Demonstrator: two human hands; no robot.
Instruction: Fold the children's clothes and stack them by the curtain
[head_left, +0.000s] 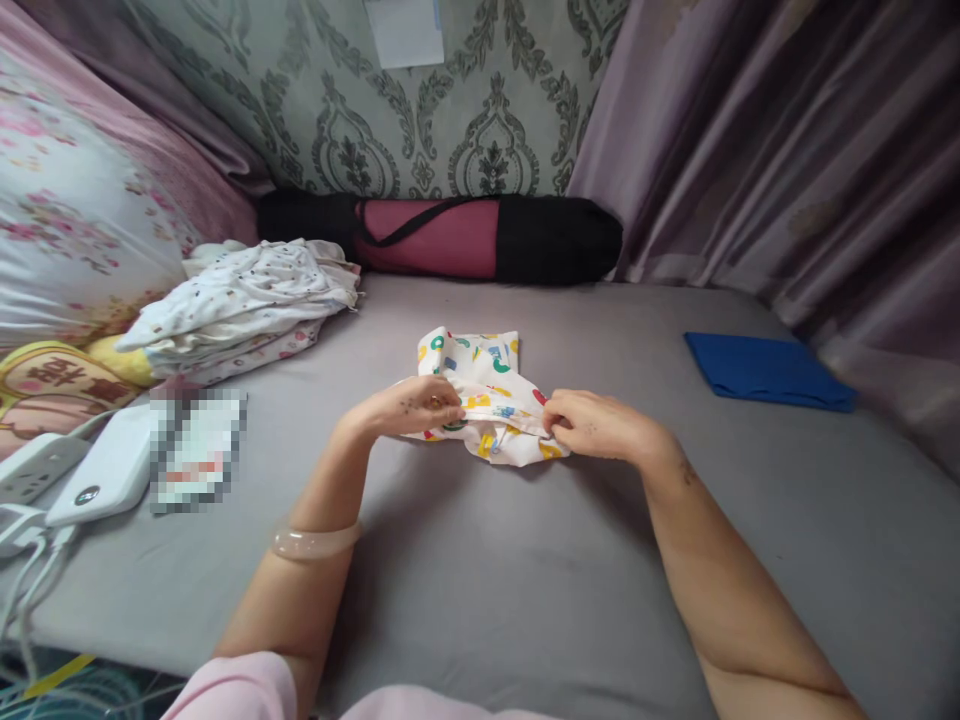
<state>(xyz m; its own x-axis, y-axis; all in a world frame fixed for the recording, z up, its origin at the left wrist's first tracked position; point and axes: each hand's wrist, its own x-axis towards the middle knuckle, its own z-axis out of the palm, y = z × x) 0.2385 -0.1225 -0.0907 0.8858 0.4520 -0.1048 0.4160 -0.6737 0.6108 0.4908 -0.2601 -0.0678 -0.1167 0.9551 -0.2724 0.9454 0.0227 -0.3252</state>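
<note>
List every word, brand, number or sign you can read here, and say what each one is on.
Nothing can be quoted with certainty.
Yellow cushion: dark characters, too unclear to read.
White device: small round dark mark, too small.
Packet: pixelated, unreadable.
Printed cloth: letter-like coloured shapes, too blurred to call.

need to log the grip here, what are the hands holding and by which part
A white cloth with colourful prints, pinched along its near edge: left hand left of middle, right hand at the right end.
</note>
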